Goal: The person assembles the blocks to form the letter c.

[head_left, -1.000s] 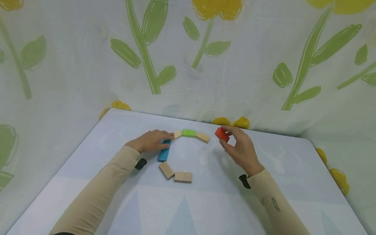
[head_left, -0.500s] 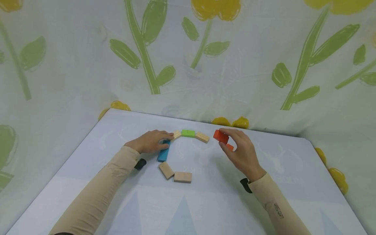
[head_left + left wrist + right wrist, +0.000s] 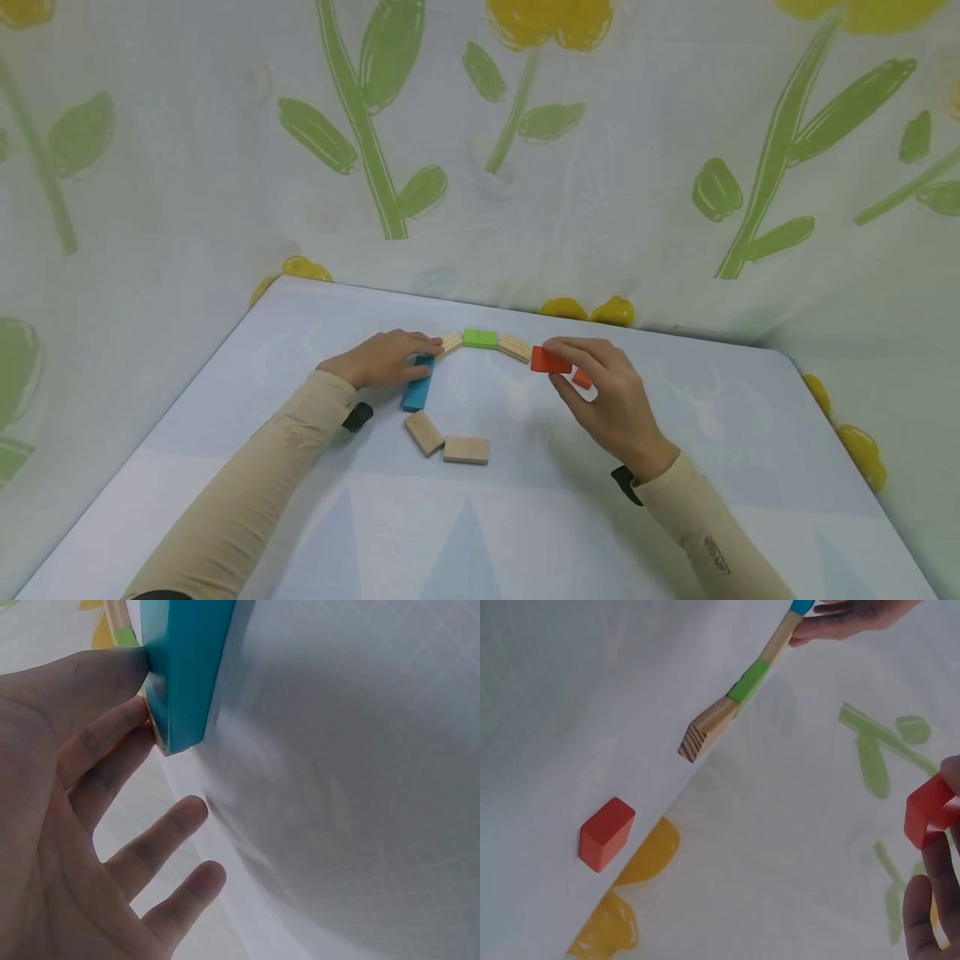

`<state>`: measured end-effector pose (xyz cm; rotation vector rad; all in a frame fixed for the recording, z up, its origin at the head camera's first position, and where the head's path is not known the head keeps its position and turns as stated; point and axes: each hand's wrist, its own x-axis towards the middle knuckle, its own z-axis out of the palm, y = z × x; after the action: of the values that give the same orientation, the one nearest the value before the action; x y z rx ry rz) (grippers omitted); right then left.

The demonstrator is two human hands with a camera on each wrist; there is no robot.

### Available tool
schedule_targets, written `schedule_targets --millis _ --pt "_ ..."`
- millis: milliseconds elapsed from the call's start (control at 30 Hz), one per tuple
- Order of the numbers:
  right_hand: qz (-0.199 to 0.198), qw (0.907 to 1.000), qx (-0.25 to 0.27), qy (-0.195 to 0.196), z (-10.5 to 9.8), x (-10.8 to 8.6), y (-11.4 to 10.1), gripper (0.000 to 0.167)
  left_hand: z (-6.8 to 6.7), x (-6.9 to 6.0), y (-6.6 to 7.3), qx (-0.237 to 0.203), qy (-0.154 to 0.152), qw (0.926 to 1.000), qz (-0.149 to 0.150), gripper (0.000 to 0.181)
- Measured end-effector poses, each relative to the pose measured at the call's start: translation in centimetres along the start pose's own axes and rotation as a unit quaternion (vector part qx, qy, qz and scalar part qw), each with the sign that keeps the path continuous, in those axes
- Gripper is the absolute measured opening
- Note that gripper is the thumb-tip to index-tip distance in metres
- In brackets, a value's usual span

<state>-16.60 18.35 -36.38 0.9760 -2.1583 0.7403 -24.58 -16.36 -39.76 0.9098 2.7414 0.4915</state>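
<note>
In the head view, my left hand [image 3: 382, 358] rests at the curved row's left side. Its thumb touches the blue block [image 3: 417, 385], and its fingertips touch the wooden block [image 3: 452, 342] beyond. The left wrist view shows the blue block [image 3: 187, 667] under my thumb, with the last two fingers extended and free. Thumb and fingers of my right hand [image 3: 618, 400] pinch a red block [image 3: 550, 360], seen raised off the table in the right wrist view. Another red block [image 3: 607, 834] lies on the table beyond that hand. A green block [image 3: 480, 338] sits between two wooden ones.
A striped-grain wooden block [image 3: 514, 347] ends the row on the right. Two plain wooden blocks, one slanted [image 3: 424, 433] and one level [image 3: 466, 450], continue the curve nearer me. The white table's back edge meets a flower-patterned cloth [image 3: 480, 250].
My right hand has carried the red block a little left and toward me, turning its broad face to the head camera. The left hand and the row of blocks have stayed put.
</note>
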Motion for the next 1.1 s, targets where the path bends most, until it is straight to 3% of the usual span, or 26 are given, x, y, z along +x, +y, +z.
schedule_targets --millis 500,900,1100 --pt "-0.065 0.9974 0.017 -0.025 0.7 -0.3 -1.7 0.06 -0.1 0.2 0.1 0.003 -0.005 1.0 -0.008 0.049" --pt "-0.042 0.9946 0.014 -0.093 1.4 -1.4 -1.5 0.06 -0.1 0.2 0.1 0.003 -0.004 1.0 -0.004 0.048" --pt "-0.013 0.9888 0.002 -0.149 1.6 -1.9 -1.5 0.057 0.0 0.1 0.1 0.002 -0.001 1.0 -0.003 0.049"
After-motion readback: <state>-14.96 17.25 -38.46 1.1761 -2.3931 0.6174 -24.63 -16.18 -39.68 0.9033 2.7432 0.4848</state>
